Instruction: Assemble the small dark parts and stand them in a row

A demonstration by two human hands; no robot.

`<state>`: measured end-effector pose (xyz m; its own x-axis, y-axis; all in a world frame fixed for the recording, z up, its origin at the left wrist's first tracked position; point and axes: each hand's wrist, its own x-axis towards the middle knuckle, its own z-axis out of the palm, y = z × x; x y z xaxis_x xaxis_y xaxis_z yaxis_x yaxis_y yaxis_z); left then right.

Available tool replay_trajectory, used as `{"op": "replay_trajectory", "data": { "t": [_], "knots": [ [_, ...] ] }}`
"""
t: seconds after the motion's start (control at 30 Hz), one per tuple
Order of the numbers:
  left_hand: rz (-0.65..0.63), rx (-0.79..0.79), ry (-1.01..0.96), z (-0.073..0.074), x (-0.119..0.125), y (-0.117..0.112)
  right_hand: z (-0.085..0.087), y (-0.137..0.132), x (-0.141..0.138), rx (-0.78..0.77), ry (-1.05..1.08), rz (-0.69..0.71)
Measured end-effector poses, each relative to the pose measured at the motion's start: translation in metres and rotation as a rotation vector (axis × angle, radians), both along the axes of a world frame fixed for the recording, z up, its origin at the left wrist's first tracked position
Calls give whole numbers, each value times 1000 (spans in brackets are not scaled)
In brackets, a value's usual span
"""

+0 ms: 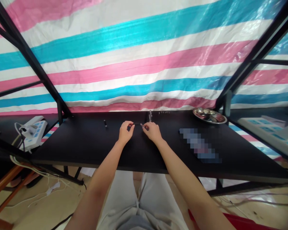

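Observation:
My left hand is over the middle of the black table, thumb and forefinger closed on the end of a thin dark cord. The cord runs across a short gap towards my right hand. The fingers of that hand are pinched around a small pale purplish bead at the cord's other end; whether it is threaded is too small to tell. Just beyond my right fingers lies a little row of clear, purplish beads. A small black cylinder with a light band rests left of my left hand.
Several tiny clear pieces lie by the back edge of the black table. A round divided metal tray is at the back right, with a pixelated object nearer. Power strips stand left; black frame posts flank the table.

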<state>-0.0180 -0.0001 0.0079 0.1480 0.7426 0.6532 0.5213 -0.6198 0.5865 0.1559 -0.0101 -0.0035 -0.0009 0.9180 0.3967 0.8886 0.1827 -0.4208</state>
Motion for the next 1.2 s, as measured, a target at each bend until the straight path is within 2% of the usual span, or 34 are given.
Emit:
{"op": "replay_trajectory", "data": {
  "t": [0.4, 0.57, 0.77, 1.2],
  "knots": [
    [-40, 62, 71, 4, 3, -7, 6, -4, -3, 15, -62, 13],
    [-111, 99, 172, 8, 3, -12, 7, -4, -3, -14, -81, -6],
    [-174, 32, 294, 4, 3, -12, 7, -5, -3, -21, -63, 5],
    [-145, -111, 67, -9, 4, 3, 10, -8, -11, 61, 10, 160]
  ]
}}
